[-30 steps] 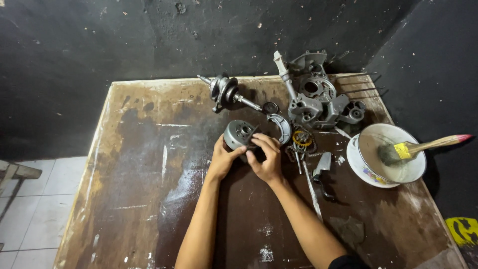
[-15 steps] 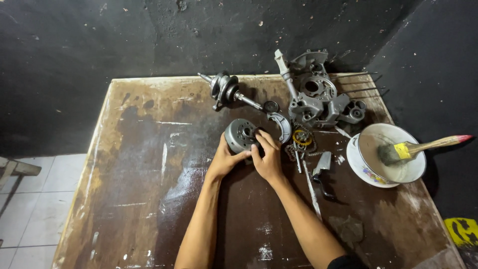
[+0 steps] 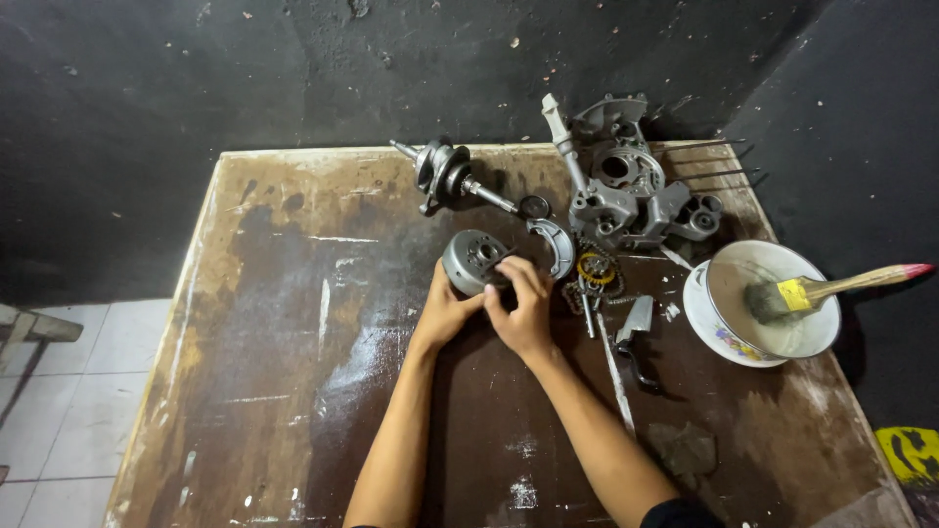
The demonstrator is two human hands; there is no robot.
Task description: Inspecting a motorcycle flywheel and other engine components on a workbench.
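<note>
Hands (image 3: 489, 311) grip round rotor (image 3: 473, 260), open face tilted up-right

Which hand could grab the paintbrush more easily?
The right hand, probably: the paintbrush lies in the bowl on its side. The left hand sits farther off, cupping the round metal part.

This is a small engine-repair workshop. A stained, worn wooden workbench (image 3: 293, 323) stands against grimy black walls (image 3: 293, 68), strewn with a crankshaft (image 3: 445, 174), an engine casing (image 3: 626, 191) and loose chain parts (image 3: 592, 274), beside a bowl (image 3: 729, 332) holding a cleaning paintbrush (image 3: 812, 291).
</note>
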